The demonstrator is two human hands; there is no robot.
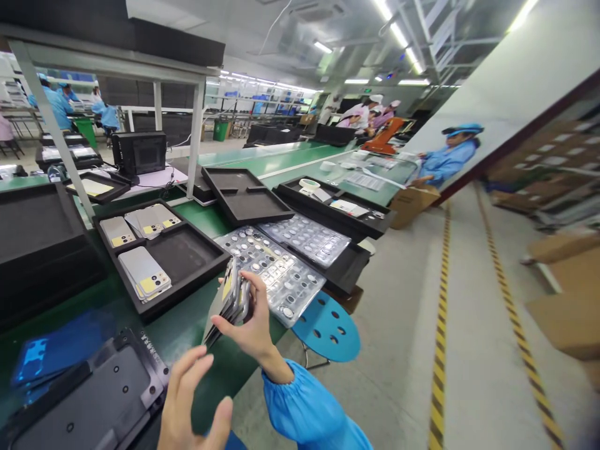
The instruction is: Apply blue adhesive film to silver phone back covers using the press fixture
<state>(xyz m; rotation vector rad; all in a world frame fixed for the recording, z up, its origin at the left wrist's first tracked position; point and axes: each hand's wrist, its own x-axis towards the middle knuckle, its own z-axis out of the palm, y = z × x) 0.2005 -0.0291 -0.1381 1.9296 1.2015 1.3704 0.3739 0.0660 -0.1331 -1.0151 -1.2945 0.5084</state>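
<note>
A stack of phone back covers [224,301], pale with yellow patches, stands on edge in the grip of my right hand [255,322]. Its thumb presses the near face and the fingers wrap the far side. Lower and to the left, my left hand [190,400] has its fingers and thumb spread, with nothing between them; its fingertips come close to the stack's lower end. Beyond the hands lies a black foam tray [187,253] with more phone back covers [140,267] in its compartments. A clear plastic blister tray [267,265] of small oval parts sits just behind the stack.
On the bench's near left lie a dark metal fixture [110,387] and blue film sheets [56,350]. Another black tray [244,194] rests behind the blister tray. A blue stool [328,328] stands beside the bench. A co-worker [450,156] sits farther along at the right.
</note>
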